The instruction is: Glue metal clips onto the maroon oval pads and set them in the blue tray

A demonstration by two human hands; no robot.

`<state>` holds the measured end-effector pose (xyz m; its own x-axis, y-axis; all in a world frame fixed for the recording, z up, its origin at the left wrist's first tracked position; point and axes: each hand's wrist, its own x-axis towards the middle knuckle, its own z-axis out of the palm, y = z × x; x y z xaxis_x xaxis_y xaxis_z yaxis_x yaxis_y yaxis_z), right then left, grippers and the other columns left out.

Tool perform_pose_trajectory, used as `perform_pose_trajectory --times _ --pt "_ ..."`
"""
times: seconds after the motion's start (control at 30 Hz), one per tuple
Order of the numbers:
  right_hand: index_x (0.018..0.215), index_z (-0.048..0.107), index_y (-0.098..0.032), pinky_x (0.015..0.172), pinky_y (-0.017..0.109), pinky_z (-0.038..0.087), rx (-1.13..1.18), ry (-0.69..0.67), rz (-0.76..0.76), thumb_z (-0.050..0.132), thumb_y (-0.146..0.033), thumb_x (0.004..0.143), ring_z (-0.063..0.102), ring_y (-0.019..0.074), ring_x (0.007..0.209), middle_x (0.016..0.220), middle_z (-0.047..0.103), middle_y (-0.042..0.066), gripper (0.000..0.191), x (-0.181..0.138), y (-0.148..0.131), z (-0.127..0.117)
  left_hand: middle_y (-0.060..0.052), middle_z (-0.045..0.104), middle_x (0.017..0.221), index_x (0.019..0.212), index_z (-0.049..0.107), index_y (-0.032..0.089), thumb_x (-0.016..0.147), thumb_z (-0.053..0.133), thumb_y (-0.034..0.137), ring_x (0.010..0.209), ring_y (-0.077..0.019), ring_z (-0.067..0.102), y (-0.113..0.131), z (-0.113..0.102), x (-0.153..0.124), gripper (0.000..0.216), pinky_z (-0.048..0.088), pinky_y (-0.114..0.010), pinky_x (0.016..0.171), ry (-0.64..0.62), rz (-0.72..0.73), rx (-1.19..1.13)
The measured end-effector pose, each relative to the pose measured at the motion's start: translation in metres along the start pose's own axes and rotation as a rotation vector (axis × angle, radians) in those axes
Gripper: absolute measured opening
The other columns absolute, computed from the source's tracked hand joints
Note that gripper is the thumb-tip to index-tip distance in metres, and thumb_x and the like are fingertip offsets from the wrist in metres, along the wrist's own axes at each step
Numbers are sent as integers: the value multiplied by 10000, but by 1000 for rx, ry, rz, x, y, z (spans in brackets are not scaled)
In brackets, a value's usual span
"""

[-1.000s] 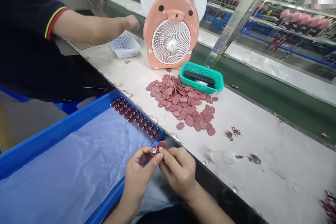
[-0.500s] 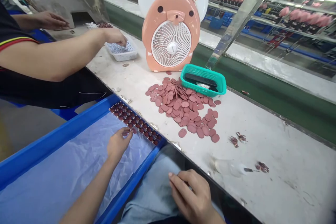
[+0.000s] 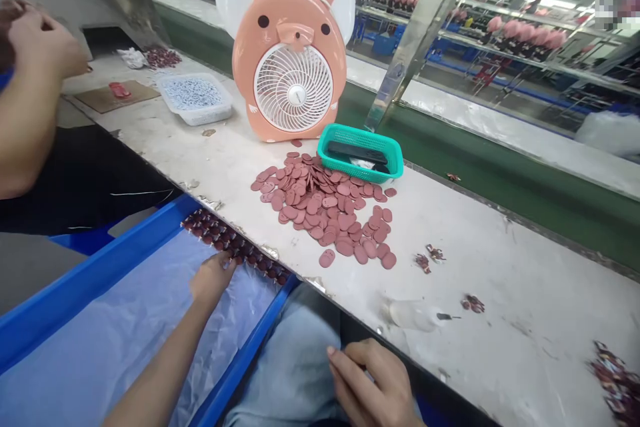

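Note:
My left hand (image 3: 213, 278) reaches into the blue tray (image 3: 100, 280), fingertips pinched on a small dark-red round piece (image 3: 238, 260). Its fingers largely hide this piece. Rows of similar dark-red pieces (image 3: 207, 227) with pale tips line the tray's edge by the table, on a translucent plastic sheet (image 3: 135, 320). Over my jeans, in front of the table edge, my right hand (image 3: 377, 380) is loosely bent, fingers partly apart, nothing visible in it. Flat reddish-brown oval pieces (image 3: 327, 210) lie heaped on the table; some show small holes.
A pig-shaped fan (image 3: 290, 67) stands behind the heap beside a green basket (image 3: 393, 163) holding dark items. Rightward lie a clear bottle (image 3: 413, 315) and small dark-red clusters (image 3: 473, 304). A co-worker's arm (image 3: 35, 93) is at left, near a white tub (image 3: 195, 117).
The view has swung right, shifting the table leftward in it. My left hand stays by the rows of pieces. The co-worker's hand has left the white tub and is raised.

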<state>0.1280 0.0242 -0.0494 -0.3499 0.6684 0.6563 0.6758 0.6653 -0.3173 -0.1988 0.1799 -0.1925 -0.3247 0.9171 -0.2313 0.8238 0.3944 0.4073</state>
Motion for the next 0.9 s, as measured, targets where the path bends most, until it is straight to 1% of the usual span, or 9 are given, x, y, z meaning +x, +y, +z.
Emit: perform_pose_trajectory --times 0.13,0.2,0.27,0.37,0.43,0.5,0.63,0.77,0.9 --pt "1029 681 -155 535 257 495 -173 211 31 666 -43 822 547 138 615 722 595 20 236 -19 6 -19 -78 686 930 1036 672 160 944 579 457 856 -250 666 11 -10 -26 325 563 -447 750 289 101 -85" --pt "1069 653 -208 614 290 501 -266 457 175 725 -91 797 559 163 694 799 567 17 305 -31 11 -30 -161 671 985 1080 652 132 993 422 484 995 -324 631 28 -18 -50 429 536 -515 813 491 223 -154" --pt "1180 596 -223 725 371 508 -310 541 416 766 -247 805 580 225 831 945 575 59 412 -38 19 -38 -222 669 1078 1102 651 122 983 399 511 1123 -375 582 56 -26 -76 479 440 -612 963 590 435 -205" --pt "1354 485 -170 871 531 473 -313 266 722 683 -536 850 540 350 1070 1181 581 172 654 -40 33 -42 -140 723 1210 1170 694 238 811 696 572 1173 -333 617 107 -37 -106 491 378 -522 1097 444 896 -216" --pt "1379 467 -151 909 569 454 -271 117 761 647 -594 861 520 375 1127 1234 594 199 705 -36 42 -40 -88 710 1310 1330 631 302 742 779 571 1228 -313 612 134 -42 -117 663 321 -476 1157 300 1133 -191" --pt "1298 536 -159 911 545 464 -185 87 728 652 -568 873 543 356 1107 1192 632 183 601 -29 48 -37 -44 732 1288 1376 595 344 809 772 442 1193 -270 650 147 -44 -122 601 318 -438 1160 236 1277 -193" --pt "1087 594 -189 778 385 520 181 197 786 600 -440 934 623 236 878 1007 667 101 294 -18 39 -36 8 811 1086 1290 654 364 904 597 48 957 -184 745 138 -38 -144 502 425 -376 1055 311 1395 -292" --pt "943 544 -195 502 233 409 891 55 928 690 -470 862 491 111 546 706 574 -22 322 -12 12 -39 11 831 941 1273 668 332 860 701 100 876 -188 756 129 -37 -192 475 505 -352 984 352 1465 -430" --pt "954 501 -208 488 188 313 1435 -46 1092 814 -468 743 395 57 487 629 528 -68 458 -9 -14 -41 -7 819 932 1248 696 334 865 705 115 855 -188 745 141 -42 -231 441 538 -340 945 247 1427 -703"
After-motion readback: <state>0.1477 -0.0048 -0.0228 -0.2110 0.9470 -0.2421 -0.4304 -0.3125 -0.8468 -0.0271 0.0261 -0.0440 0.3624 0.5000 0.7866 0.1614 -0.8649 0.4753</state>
